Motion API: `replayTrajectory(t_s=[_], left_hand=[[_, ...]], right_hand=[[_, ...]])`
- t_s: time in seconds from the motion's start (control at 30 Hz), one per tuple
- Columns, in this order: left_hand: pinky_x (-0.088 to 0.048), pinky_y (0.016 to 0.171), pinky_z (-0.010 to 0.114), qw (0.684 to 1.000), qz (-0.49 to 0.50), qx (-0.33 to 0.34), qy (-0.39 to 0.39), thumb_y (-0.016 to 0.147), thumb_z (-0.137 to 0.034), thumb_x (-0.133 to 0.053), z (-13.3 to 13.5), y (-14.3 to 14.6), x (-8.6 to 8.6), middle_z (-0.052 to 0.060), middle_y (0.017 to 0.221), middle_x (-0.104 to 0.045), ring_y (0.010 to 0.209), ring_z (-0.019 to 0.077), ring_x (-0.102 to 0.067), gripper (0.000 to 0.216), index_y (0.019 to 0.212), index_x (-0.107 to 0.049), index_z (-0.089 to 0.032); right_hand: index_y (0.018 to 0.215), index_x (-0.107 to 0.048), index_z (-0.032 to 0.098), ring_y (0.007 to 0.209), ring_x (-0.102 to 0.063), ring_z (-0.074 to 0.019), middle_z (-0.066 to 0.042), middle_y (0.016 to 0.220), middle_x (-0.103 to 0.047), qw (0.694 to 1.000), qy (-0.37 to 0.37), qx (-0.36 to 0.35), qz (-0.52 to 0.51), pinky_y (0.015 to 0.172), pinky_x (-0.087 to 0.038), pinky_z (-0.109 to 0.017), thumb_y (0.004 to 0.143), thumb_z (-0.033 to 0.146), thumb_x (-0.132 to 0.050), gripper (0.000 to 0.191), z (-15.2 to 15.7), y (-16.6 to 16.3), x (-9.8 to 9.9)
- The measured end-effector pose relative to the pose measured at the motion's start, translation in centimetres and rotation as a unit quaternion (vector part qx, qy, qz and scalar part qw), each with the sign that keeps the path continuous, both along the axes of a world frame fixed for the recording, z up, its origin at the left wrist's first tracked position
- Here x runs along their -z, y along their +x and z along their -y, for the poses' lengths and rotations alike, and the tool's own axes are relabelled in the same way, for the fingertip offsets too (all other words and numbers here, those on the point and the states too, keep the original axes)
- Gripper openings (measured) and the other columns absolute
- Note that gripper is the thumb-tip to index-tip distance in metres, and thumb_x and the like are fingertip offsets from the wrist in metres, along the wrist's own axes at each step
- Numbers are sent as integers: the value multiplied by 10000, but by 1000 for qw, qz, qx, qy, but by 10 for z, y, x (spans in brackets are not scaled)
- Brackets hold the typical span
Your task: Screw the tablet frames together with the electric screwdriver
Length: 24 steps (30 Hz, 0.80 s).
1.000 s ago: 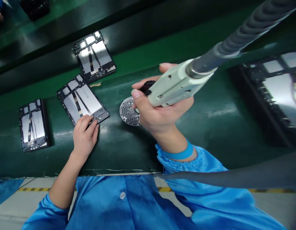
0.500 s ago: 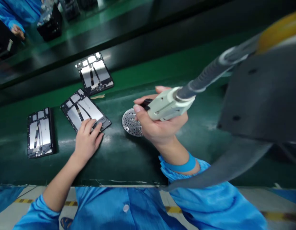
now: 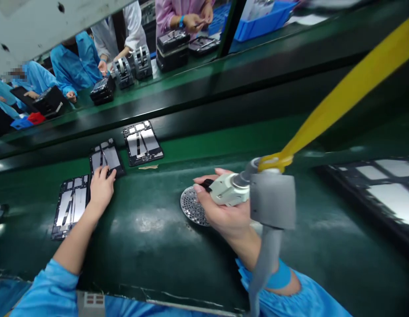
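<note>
An opened tablet (image 3: 107,154), its pale panels and dark flex cables showing, lies at the back left. My left hand (image 3: 102,191) is closed over its near end, fingertips on the lower edge; the thumb is partly hidden. A second opened tablet (image 3: 72,202) lies in front of it, beside my left forearm. To its right is a third opened tablet (image 3: 144,143). My right hand (image 3: 227,211) is wrapped round a pale green electric screwdriver (image 3: 227,189) with a black tip end. Under that hand sits a round metal screw tray (image 3: 193,207) full of small holes, partly covered.
A yellow strap (image 3: 343,92) and a grey cable piece (image 3: 272,200) hang by the screwdriver. Another opened tablet (image 3: 386,189) lies at the right. Across the bench, several people work near dark device stacks (image 3: 173,50) and a blue bin (image 3: 257,22). A paper scrap (image 3: 148,167) lies mid-bench.
My left hand has moved the tablet away from me, to the back beside the third tablet. My view has tilted up, showing more co-workers. The right hand still holds the screwdriver over the screw tray.
</note>
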<state>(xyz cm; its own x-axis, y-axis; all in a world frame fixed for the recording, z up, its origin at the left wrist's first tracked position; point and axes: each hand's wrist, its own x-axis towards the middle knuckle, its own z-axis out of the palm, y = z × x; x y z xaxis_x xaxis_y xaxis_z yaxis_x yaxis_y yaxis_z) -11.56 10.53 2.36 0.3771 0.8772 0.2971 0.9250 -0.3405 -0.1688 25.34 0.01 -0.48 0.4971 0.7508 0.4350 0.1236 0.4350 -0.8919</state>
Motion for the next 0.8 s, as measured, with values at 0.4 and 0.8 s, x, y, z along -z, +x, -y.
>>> replayTrajectory(t_s=[0.4,0.8], left_hand=[[-530,1124,618,991,-3,-123,-58,1009,-162,-457,-79,-11,-14,249,1459,-610,1401,447,-498,462,1387,-721,-138],[-434,1307,539,988,124,-49,-83,1034,-515,-645,-74,18,23,196,1606,-582,1532,382,-506,593,1510,-659,-162]], right_hand=[[1275,-665,213,814,-800,-216,-63,1019,-822,997,-14,6,75,848,-703,-382,861,360,-846,475,-7,1,9],[1100,-771,222,827,-822,-221,-68,967,-847,990,60,35,120,817,-704,-358,864,252,-811,242,-9,-2,-13]])
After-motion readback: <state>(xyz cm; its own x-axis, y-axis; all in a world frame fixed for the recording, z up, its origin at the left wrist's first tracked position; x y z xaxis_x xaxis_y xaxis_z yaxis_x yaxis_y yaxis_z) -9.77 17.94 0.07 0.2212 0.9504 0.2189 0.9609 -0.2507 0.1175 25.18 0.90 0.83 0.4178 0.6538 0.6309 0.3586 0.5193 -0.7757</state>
